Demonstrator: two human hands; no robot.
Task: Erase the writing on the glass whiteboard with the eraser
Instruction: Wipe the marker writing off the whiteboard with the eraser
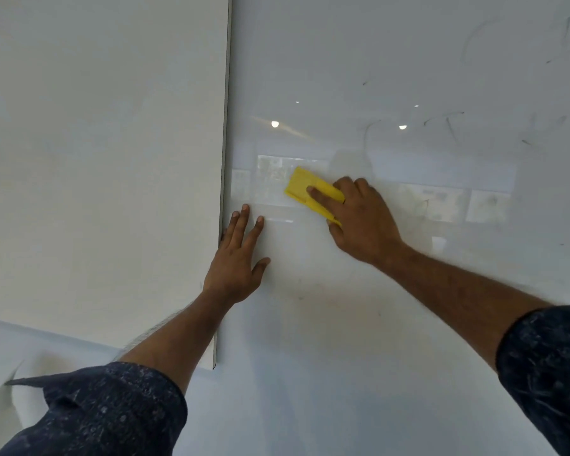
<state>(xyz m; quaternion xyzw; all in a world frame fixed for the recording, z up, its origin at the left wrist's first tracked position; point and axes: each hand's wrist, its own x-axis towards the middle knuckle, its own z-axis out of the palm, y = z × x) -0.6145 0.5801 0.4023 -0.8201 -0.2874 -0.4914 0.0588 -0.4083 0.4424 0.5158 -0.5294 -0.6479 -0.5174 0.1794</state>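
The glass whiteboard (392, 307) fills the right and middle of the head view, glossy and full of reflections. Its left edge (223, 192) runs top to bottom. My right hand (359, 218) presses a yellow eraser (305, 187) flat against the glass near that edge, index finger laid across it. My left hand (239, 258) rests flat on the board beside the edge, fingers spread, holding nothing. Faint grey marker traces (448, 123) remain at the upper right, with smeared residue (425, 205) right of the eraser.
A plain pale wall (96, 159) lies left of the board's edge. Ceiling lights (274, 124) and windows reflect in the glass. Dark patterned sleeves (106, 413) cover both forearms' lower parts.
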